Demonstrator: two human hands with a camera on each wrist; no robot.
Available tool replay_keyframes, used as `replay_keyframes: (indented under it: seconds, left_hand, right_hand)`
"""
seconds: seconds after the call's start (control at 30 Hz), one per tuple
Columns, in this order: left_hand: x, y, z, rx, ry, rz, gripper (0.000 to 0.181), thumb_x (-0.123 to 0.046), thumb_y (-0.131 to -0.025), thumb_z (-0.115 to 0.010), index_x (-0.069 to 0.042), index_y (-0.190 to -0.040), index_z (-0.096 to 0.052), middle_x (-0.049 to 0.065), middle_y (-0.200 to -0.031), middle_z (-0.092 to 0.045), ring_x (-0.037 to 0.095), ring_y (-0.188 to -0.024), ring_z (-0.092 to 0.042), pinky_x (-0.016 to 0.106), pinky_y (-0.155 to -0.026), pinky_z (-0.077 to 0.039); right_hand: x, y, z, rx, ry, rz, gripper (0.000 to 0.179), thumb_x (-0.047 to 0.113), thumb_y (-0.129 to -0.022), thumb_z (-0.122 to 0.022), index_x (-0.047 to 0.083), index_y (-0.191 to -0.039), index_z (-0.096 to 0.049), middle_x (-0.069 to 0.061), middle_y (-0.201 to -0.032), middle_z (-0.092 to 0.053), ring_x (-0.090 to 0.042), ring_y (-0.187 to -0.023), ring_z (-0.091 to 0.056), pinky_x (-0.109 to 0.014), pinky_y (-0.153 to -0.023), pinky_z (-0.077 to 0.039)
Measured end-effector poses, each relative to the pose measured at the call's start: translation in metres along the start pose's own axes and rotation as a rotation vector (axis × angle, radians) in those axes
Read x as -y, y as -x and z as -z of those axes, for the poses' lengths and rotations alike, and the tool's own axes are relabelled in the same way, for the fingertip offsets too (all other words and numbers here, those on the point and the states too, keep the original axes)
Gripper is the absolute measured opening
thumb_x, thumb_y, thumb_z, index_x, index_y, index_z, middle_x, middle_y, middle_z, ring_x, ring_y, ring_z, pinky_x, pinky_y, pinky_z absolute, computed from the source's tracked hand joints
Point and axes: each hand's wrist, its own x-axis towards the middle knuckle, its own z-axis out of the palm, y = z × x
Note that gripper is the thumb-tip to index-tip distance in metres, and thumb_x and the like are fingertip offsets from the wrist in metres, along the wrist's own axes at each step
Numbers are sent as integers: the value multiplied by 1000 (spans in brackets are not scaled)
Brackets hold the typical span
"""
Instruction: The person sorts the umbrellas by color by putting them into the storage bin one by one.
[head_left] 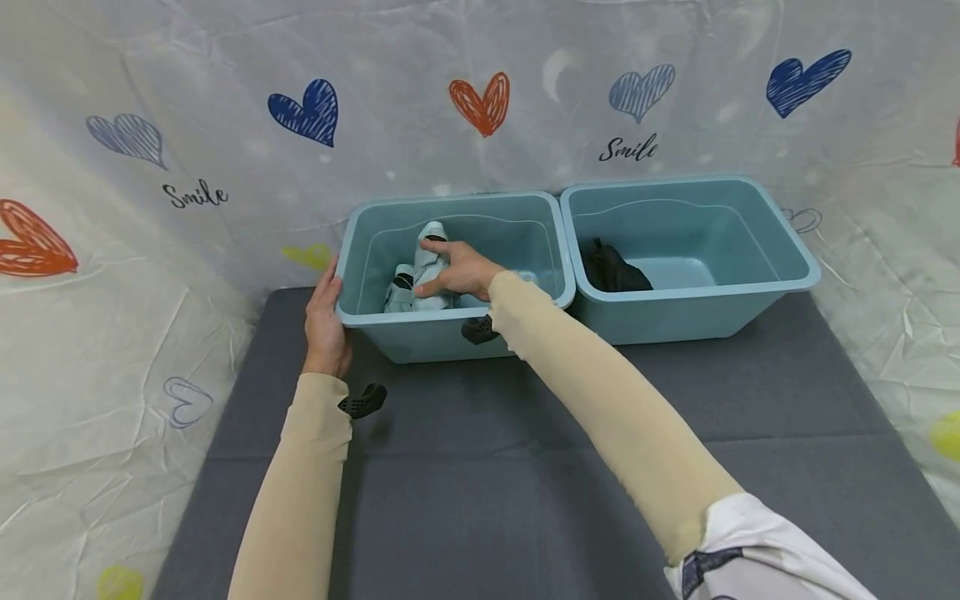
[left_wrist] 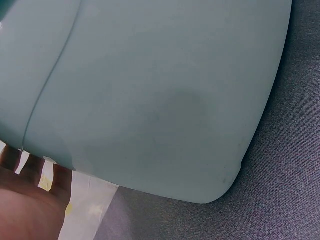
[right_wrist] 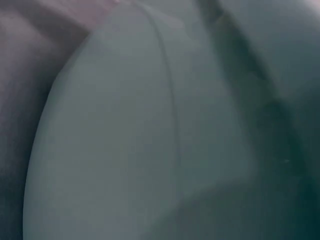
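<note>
In the head view, two light blue-grey shoes lie together inside the left plastic bin [head_left: 442, 332]. My right hand [head_left: 468, 271] reaches over the bin's front rim and grips the upper shoe [head_left: 431, 236], with thumb and fingers around its side. The other shoe [head_left: 401, 287] sits just to the left, dark at its opening. My left hand [head_left: 326, 329] rests against the bin's left end, fingers extended along the outside near the rim. Fingers [left_wrist: 61, 182] of that hand show at the bin's edge in the left wrist view. The right wrist view is blurred and shows mostly bin wall [right_wrist: 110, 150].
A matching blue bin [head_left: 675, 312] stands right beside the first, with a black, crumpled-looking item [head_left: 617, 268] at its left end. Both stand on a dark grey cloth-covered table [head_left: 480, 500]. A pale curtain [head_left: 405, 117] printed with hearts hangs close behind.
</note>
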Motion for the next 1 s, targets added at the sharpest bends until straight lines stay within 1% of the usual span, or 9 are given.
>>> replay_keyframes:
  seconds: [0.17,0.33,0.5,0.63,0.73,0.8,0.9,0.93,1.0]
  left_hand:
    - [-1,1,0,-2,11,1,48,-29,-112,-33,-26,-161,-35,-7,-164,-30,18,-145,-33,42,-116,-29]
    - [-2,1,-1,-2,6,-7,49,-29,-112,-33,-24,-161,-35,-8,-164,-29,16,-145,-32,40,-115,-29]
    - [-2,1,-1,-7,3,6,48,-29,-112,-33,-27,-160,-36,-9,-165,-28,16,-146,-32,40,-115,-29]
    - [-1,1,0,-10,-1,12,48,-30,-112,-33,-28,-160,-35,-9,-164,-29,16,-146,-32,39,-115,-29]
    - [-1,0,0,-4,7,5,48,-30,-112,-33,-27,-160,-35,-8,-165,-29,17,-146,-32,40,-116,-29]
    - [0,0,0,3,15,-1,48,-30,-112,-33,-26,-160,-35,-7,-165,-28,17,-146,-32,41,-116,-28]
    - [0,0,-1,3,28,-2,48,-29,-112,-33,-27,-160,-35,-7,-165,-28,17,-146,-32,41,-116,-28]
    - [0,0,-1,0,27,-2,48,-29,-112,-33,-26,-160,-35,-7,-165,-29,17,-146,-32,40,-116,-28]
    - [0,0,-1,-4,23,-1,48,-29,-112,-33,-25,-160,-35,-7,-164,-29,17,-146,-32,40,-116,-28]
  right_hand:
    - [-1,-4,-2,0,69,-26,90,8,-91,-79,19,-163,-26,-5,-170,-11,-25,-155,-10,-46,-116,-33]
    - [0,-5,-3,8,125,-54,92,7,-91,-79,20,-164,-24,-6,-170,-12,-25,-155,-12,-43,-115,-35]
    - [1,-7,-5,21,181,-89,92,9,-91,-78,21,-164,-23,-4,-170,-11,-23,-155,-11,-41,-115,-35]
    - [0,-9,-6,44,209,-104,92,9,-92,-78,20,-164,-23,-3,-170,-10,-23,-155,-9,-41,-115,-35]
    - [0,-9,-6,64,216,-108,92,7,-92,-77,19,-164,-22,-3,-170,-9,-23,-155,-7,-43,-116,-33]
    - [0,-10,-5,77,215,-128,92,8,-92,-77,20,-164,-22,-2,-171,-7,-23,-156,-6,-44,-116,-33]
    - [-1,-10,-5,109,201,-173,89,8,-94,-75,22,-164,-22,-1,-171,-5,-25,-154,-15,-43,-112,-38]
    - [0,-10,-5,122,191,-190,89,8,-94,-74,22,-164,-22,-1,-171,-5,-26,-153,-20,-42,-108,-41]
    - [0,-11,-5,144,183,-212,87,8,-96,-72,22,-165,-21,-2,-171,-5,-27,-150,-27,-39,-101,-45]
